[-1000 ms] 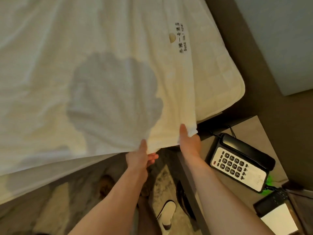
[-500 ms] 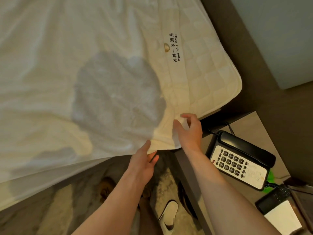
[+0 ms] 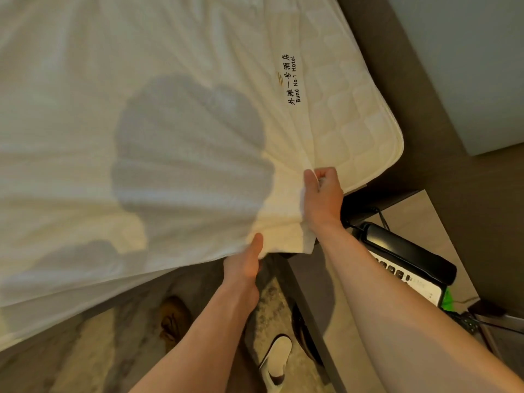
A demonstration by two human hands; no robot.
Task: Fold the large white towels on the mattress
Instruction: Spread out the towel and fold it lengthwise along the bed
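The towel [image 3: 170, 80] lies spread flat over the mattress [image 3: 368, 131], with almost all of its cloth running away from you, up and to the left. Only its near right corner [image 3: 307, 243] is lifted, and it droops just off the bed's edge between your two hands. Your right hand [image 3: 323, 194] is the farther one. It sits a little way up the towel's right side edge, fingers curled into a fist with the cloth pinched against the thumb. Your left hand [image 3: 243, 265] is nearer you on the front hem, just left of the corner, with the thumb pressed on top and the fingers tucked out of sight beneath. So the towel's bulk lies ahead and to the left of both grips, and any fold probably has to carry this corner that way, across the cloth rather than toward you. The quilted mattress corner shows bare just right of your right hand. Beyond it stands a bedside surface [image 3: 416, 217] with a dark telephone [image 3: 408, 256], well apart from the towel. A white slipper [image 3: 279, 358] sits on the floor below.
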